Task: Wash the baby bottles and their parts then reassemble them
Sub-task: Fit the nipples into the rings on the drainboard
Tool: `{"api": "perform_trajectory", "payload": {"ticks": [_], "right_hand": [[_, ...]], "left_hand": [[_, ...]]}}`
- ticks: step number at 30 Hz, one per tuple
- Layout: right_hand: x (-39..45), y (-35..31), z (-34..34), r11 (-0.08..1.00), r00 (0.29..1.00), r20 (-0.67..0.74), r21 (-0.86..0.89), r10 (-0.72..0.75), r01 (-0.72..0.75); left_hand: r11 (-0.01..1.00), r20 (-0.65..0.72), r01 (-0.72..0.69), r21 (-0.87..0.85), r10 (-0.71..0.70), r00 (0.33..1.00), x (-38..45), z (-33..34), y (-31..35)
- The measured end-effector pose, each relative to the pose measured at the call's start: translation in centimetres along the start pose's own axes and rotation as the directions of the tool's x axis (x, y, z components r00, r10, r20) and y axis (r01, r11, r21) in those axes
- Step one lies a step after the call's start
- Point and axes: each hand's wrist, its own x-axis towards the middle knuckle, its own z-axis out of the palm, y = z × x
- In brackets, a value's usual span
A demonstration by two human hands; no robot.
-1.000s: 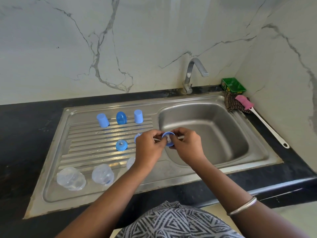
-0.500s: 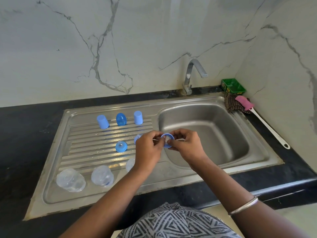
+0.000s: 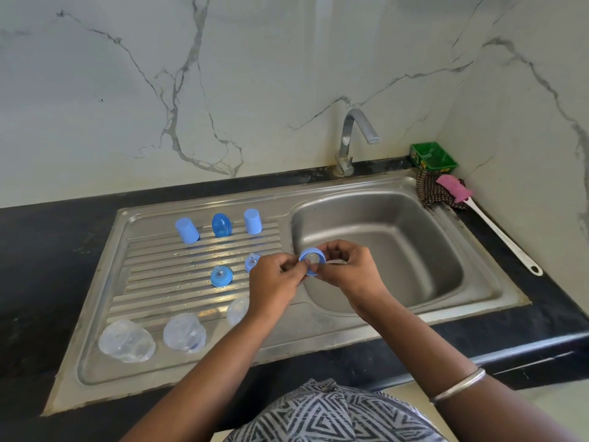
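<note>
Hands, left (image 3: 274,282) and right (image 3: 349,271), pinch blue ring (image 3: 312,259) between fingertips.

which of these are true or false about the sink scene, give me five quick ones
1. Both hands hold the blue ring. True.
2. Water runs from the tap. False: no water shows.
3. Three blue caps stand at the back of the drainboard. True.
4. The clear bottles lie in the basin. False: they are on the drainboard.
5. The brush lies left of the sink. False: it is on the right.
</note>
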Motion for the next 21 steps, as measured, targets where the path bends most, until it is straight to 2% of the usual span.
{"api": "perform_trajectory", "payload": {"ticks": [4, 8, 12, 16, 21], "right_hand": [[0.4, 0.4, -0.6, 0.997, 1.000, -0.022, -0.083, 0.007, -0.009], [0.6, 0.6, -1.0, 0.988, 0.994, -0.108, -0.151, 0.023, -0.040], [0.8, 1.2, -1.4, 0.988, 0.988, -0.152, -0.145, 0.025, -0.047], [1.4, 1.6, -2.5, 0.996, 0.991, -0.126, -0.073, 0.049, -0.058], [2.5, 1.3, -4.4, 0.999, 0.999, -0.004, -0.023, 0.033, -0.034]], "left_hand": [[0.997, -0.015, -0.041, 0.067, 0.042, 0.999, -0.2, 0.8, 0.5], [0.981, -0.041, -0.088, 0.171, 0.097, 0.994, -0.3, 1.9, 0.5], [0.981, -0.060, -0.062, 0.182, 0.074, 0.995, 0.1, 3.1, 0.6], [0.984, -0.080, -0.052, 0.169, 0.067, 0.995, 0.1, 4.3, 1.2], [0.987, -0.070, -0.040, 0.156, 0.052, 0.996, 0.6, 5.3, 2.0]]}}
